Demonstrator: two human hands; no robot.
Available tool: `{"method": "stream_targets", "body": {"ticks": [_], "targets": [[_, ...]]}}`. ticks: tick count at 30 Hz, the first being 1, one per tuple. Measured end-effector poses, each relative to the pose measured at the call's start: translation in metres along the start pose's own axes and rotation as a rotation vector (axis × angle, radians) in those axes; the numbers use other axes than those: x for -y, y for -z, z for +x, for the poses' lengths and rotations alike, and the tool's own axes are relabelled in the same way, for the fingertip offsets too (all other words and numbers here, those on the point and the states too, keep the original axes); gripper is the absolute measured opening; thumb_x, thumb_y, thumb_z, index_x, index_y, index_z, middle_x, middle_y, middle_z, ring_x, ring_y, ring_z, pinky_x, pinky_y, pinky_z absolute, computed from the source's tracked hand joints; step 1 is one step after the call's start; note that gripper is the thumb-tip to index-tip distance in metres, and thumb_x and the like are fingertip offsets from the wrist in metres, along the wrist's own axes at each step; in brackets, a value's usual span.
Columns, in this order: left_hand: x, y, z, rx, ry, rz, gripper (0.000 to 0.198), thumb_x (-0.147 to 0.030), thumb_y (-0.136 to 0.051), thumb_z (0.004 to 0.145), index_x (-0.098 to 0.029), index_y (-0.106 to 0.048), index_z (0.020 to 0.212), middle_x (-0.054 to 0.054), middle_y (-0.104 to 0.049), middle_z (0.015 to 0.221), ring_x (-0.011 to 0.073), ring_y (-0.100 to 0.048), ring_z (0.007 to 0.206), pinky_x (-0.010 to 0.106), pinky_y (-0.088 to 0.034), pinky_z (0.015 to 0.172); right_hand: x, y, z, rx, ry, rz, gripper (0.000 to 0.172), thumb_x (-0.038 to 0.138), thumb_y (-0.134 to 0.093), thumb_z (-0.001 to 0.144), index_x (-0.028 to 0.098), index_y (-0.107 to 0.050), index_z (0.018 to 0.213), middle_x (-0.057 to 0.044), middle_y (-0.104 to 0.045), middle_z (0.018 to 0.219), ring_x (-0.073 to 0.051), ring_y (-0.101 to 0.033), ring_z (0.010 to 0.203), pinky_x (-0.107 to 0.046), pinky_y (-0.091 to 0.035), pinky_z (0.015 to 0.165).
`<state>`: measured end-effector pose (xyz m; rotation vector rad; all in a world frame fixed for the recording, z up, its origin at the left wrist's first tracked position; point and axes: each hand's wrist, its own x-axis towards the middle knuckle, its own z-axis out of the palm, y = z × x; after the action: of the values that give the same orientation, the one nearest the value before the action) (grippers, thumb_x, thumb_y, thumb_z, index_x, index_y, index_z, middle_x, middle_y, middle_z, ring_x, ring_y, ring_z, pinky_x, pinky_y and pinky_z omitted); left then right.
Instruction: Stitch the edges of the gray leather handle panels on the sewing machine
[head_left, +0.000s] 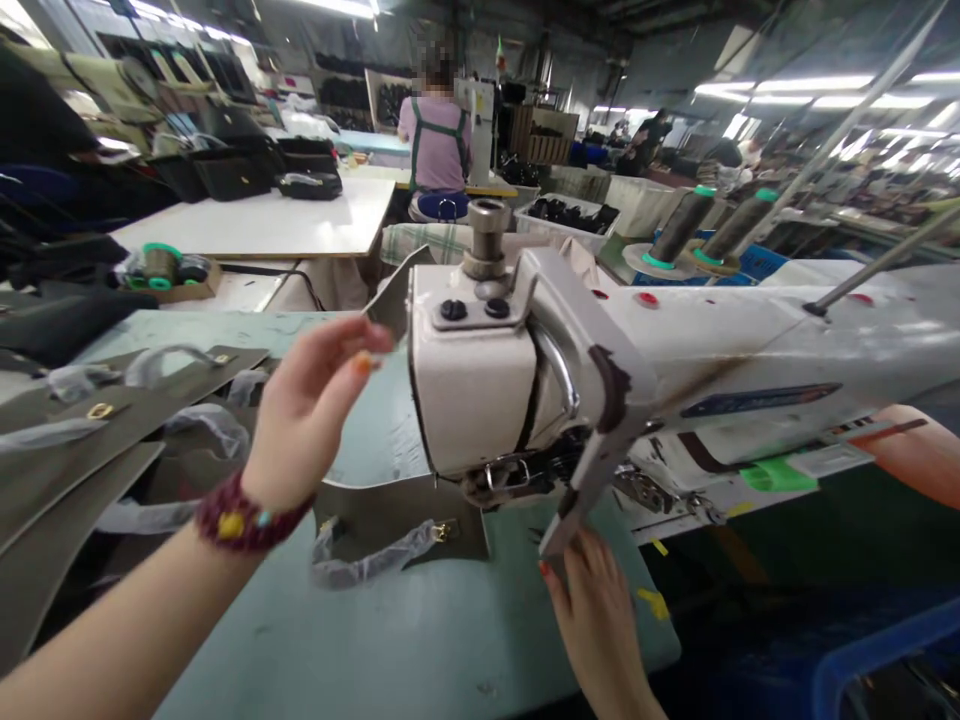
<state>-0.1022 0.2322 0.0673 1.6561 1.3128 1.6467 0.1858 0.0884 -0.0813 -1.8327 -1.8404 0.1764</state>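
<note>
A white sewing machine head point(472, 390) stands on the pale green table point(390, 640). A grey leather strip point(600, 440) is draped over the head, from its upper left corner down to its lower right. My left hand point(315, 410), with a beaded bracelet on the wrist, pinches the strip's upper end beside the machine. My right hand point(596, 610) is closed on the strip's lower end near the table's front edge. Under the machine lies a grey leather panel point(397, 515) with gold hardware and a plastic-wrapped handle.
More grey panels with wrapped handles point(112, 420) are stacked at the left. Two thread cones point(679, 225) stand behind the machine. A white table point(270, 225) holds black bags, and a person point(435, 135) sits beyond it. A blue bin point(885, 650) is at the lower right.
</note>
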Motion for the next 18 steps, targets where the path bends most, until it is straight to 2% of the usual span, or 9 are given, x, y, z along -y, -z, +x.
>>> {"method": "stream_targets", "body": {"ticks": [1, 2, 4, 7, 9, 11, 14, 16, 18], "targets": [[-0.004, 0.008, -0.036, 0.109, -0.073, 0.132, 0.017, -0.025, -0.056, 0.087, -0.026, -0.07, 0.096, 0.002, -0.072, 0.086, 0.0193, -0.067, 0.08, 0.034, -0.056, 0.078, 0.007, -0.003, 0.003, 0.014, 0.038, 0.05, 0.036, 0.036, -0.042, 0.096, 0.016, -0.07, 0.106, -0.017, -0.068, 0.114, -0.033, -0.065, 0.105, -0.045, -0.054, 0.084], [-0.004, 0.017, -0.076, 0.311, -0.137, 0.215, 0.022, -0.022, -0.054, 0.086, -0.033, -0.071, 0.093, 0.0, -0.073, 0.083, 0.0201, -0.068, 0.076, 0.032, -0.058, 0.071, 0.016, -0.005, 0.006, 0.045, 0.062, 0.133, 0.035, 0.031, -0.041, 0.097, 0.016, -0.069, 0.111, -0.016, -0.068, 0.113, -0.03, -0.065, 0.104, -0.042, -0.054, 0.085], [0.011, 0.033, -0.155, 0.582, -0.267, 0.256, 0.035, -0.024, -0.056, 0.082, -0.045, -0.067, 0.108, -0.003, -0.077, 0.084, 0.0213, -0.072, 0.07, 0.028, -0.061, 0.061, 0.037, -0.008, 0.011, 0.114, 0.073, 0.327, 0.034, 0.024, -0.039, 0.098, 0.015, -0.066, 0.117, -0.014, -0.07, 0.11, -0.024, -0.067, 0.102, -0.036, -0.054, 0.086], [0.056, 0.042, -0.224, 0.503, -0.166, 0.556, 0.064, -0.022, -0.054, 0.085, -0.038, -0.039, 0.145, 0.007, -0.061, 0.136, 0.0311, -0.062, 0.117, 0.042, -0.057, 0.091, 0.063, -0.011, 0.021, 0.162, 0.028, 0.537, 0.03, 0.026, -0.044, 0.098, 0.016, -0.068, 0.114, -0.012, -0.072, 0.105, -0.022, -0.068, 0.098, -0.031, -0.053, 0.085], [0.083, 0.035, -0.223, 0.447, -0.224, 0.741, 0.08, -0.027, -0.056, 0.085, -0.027, -0.015, 0.155, 0.016, -0.028, 0.158, 0.0415, -0.039, 0.137, 0.058, -0.047, 0.1, 0.076, -0.014, 0.027, 0.172, -0.018, 0.613, 0.026, 0.029, -0.051, 0.096, 0.017, -0.069, 0.11, -0.009, -0.073, 0.1, -0.022, -0.068, 0.094, -0.03, -0.051, 0.085], [0.097, 0.021, -0.194, 0.416, -0.316, 0.824, 0.089, -0.034, -0.058, 0.085, -0.022, -0.006, 0.156, 0.02, -0.012, 0.161, 0.0466, -0.022, 0.143, 0.068, -0.034, 0.105, 0.086, -0.018, 0.031, 0.172, -0.076, 0.657, 0.023, 0.03, -0.056, 0.094, 0.018, -0.07, 0.108, -0.008, -0.074, 0.096, -0.021, -0.069, 0.091, -0.027, -0.049, 0.083], [0.087, 0.005, -0.139, 0.437, -0.526, 0.885, 0.078, -0.036, -0.062, 0.085, -0.026, -0.024, 0.152, 0.02, -0.038, 0.151, 0.0459, -0.03, 0.139, 0.07, -0.026, 0.107, 0.097, -0.019, 0.033, 0.169, -0.137, 0.705, 0.022, 0.03, -0.054, 0.095, 0.017, -0.071, 0.101, -0.006, -0.073, 0.086, -0.018, -0.066, 0.078, -0.022, -0.046, 0.071], [0.065, 0.002, -0.112, 0.567, -0.622, 0.906, 0.059, -0.036, -0.06, 0.087, -0.026, -0.042, 0.143, 0.016, -0.058, 0.133, 0.0397, -0.048, 0.127, 0.064, -0.033, 0.106, 0.1, -0.017, 0.034, 0.167, -0.15, 0.753, 0.026, 0.031, -0.05, 0.097, 0.016, -0.07, 0.091, -0.003, -0.068, 0.074, -0.015, -0.059, 0.065, -0.021, -0.039, 0.06], [0.039, 0.004, -0.097, 0.672, -0.632, 0.914, 0.048, -0.042, -0.058, 0.088, -0.024, -0.055, 0.133, 0.013, -0.065, 0.123, 0.0351, -0.056, 0.115, 0.055, -0.043, 0.097, 0.102, -0.014, 0.034, 0.175, -0.157, 0.828, 0.033, 0.036, -0.048, 0.097, 0.015, -0.067, 0.081, 0.0, -0.059, 0.065, -0.012, -0.048, 0.058, -0.021, -0.032, 0.054]]}}
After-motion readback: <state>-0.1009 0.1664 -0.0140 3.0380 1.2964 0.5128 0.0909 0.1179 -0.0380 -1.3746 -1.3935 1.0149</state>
